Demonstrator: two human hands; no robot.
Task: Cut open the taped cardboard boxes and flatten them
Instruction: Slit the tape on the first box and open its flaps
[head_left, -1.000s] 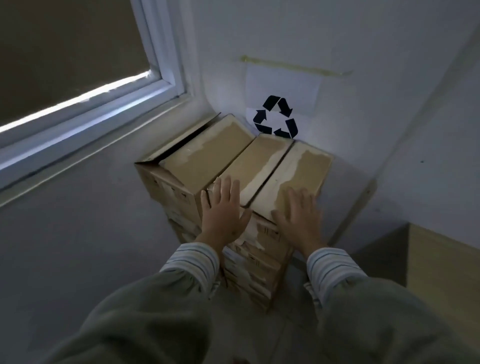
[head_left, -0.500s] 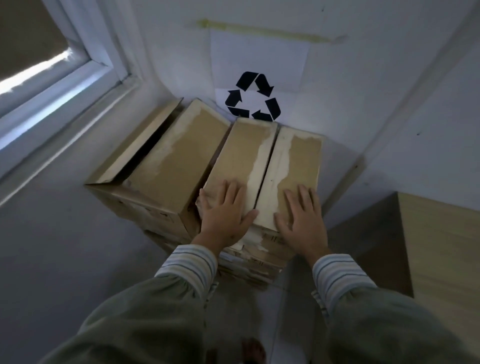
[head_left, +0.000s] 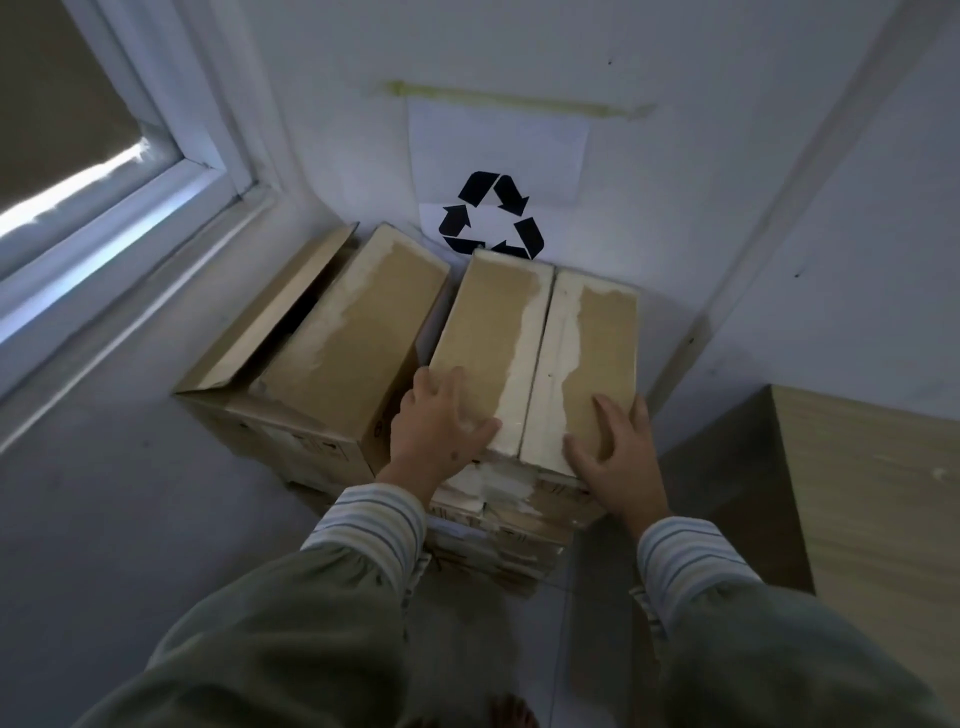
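Both hands have slid a little towards the near edge of the box top since 0.5 s ago, and the left fingers have bunched closer; the left hand (head_left: 441, 434) lies flat on the left flap (head_left: 488, 338) of the cardboard box (head_left: 535, 353), fingers loosely together, thumb reaching the seam; the right hand (head_left: 618, 457) presses flat on the right flap (head_left: 592, 353), fingers spread; left of the left hand stands a second box (head_left: 332, 364) with 1 flap raised; beyond both hands a recycling sign (head_left: 491, 215) marks the wall.
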